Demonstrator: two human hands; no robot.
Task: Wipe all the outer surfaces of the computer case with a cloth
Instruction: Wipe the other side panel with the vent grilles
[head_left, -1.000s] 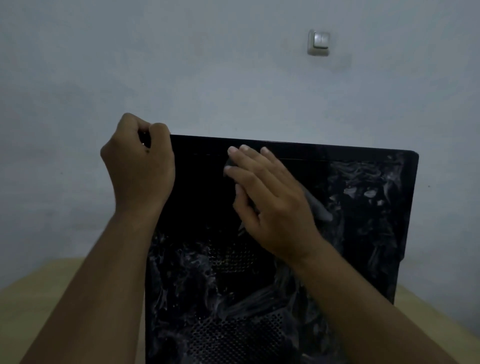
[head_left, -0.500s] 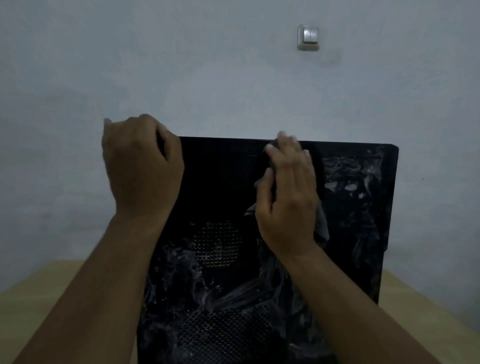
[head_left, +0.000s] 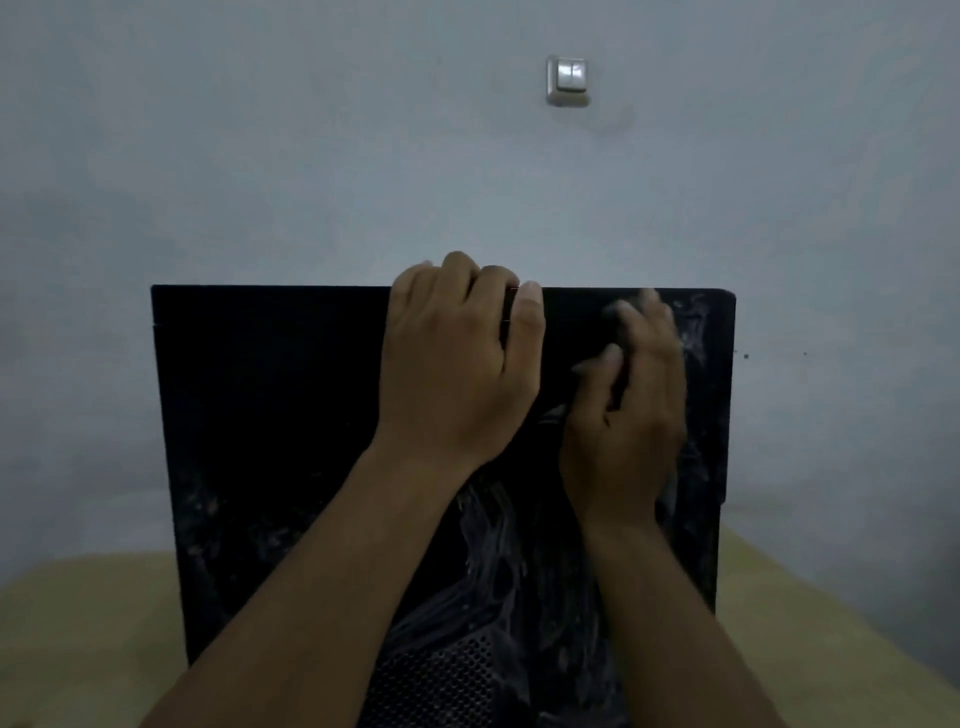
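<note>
A black computer case stands upright on a table, its side panel facing me. Whitish smears cover the panel's right and lower parts, and a perforated vent sits low down. My left hand grips the case's top edge near the middle, fingers curled over it. My right hand presses flat on the upper right of the panel. It covers a dark grey cloth, and only a blurred bit shows by the fingertips.
The case rests on a light wooden table that stands against a pale wall. A light switch is on the wall above. Table surface shows on both sides of the case.
My left hand has shifted from the case's top left corner to the middle of the top edge. My right hand has slid the cloth rightwards across the upper panel.
</note>
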